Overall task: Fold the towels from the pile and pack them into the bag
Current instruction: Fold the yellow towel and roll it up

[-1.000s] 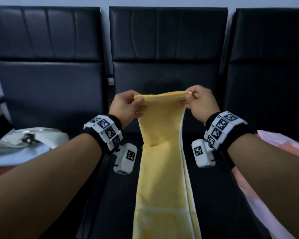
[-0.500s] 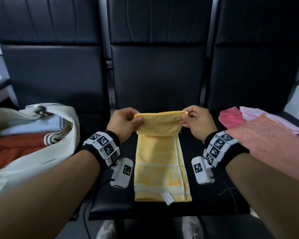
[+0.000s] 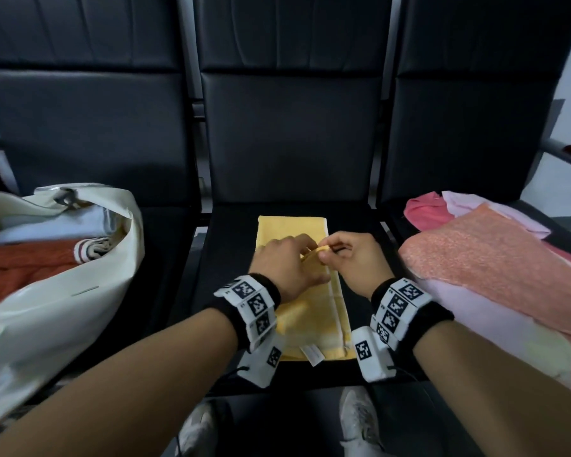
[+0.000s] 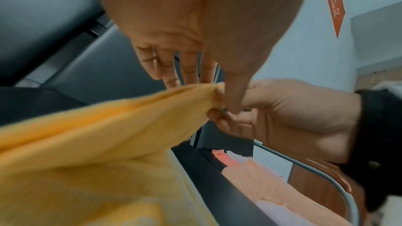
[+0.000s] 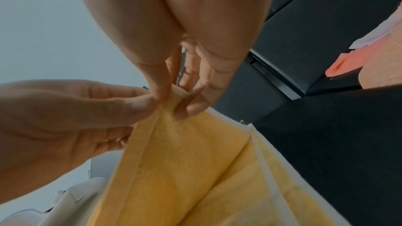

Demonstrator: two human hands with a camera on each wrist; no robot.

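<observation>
Your left hand [image 3: 285,263] and right hand [image 3: 351,258] both pinch one bit of the towel [image 3: 292,227], which lies on the middle seat [image 3: 231,245]. If you pull unevenly, the fold may slip crooked. It could then bunch up and fit badly in the bag [image 3: 63,308].

- My towel [image 3: 292,229] is yellow with a white edge.
- The chairs [image 3: 290,127] are black.
- The bag [image 3: 47,311] is cream, with an orange-red towel [image 3: 20,262] inside.
- The pile [image 3: 495,258] is pink and peach.
- My wrist bands [image 3: 254,308] have black-and-white squares.
</observation>
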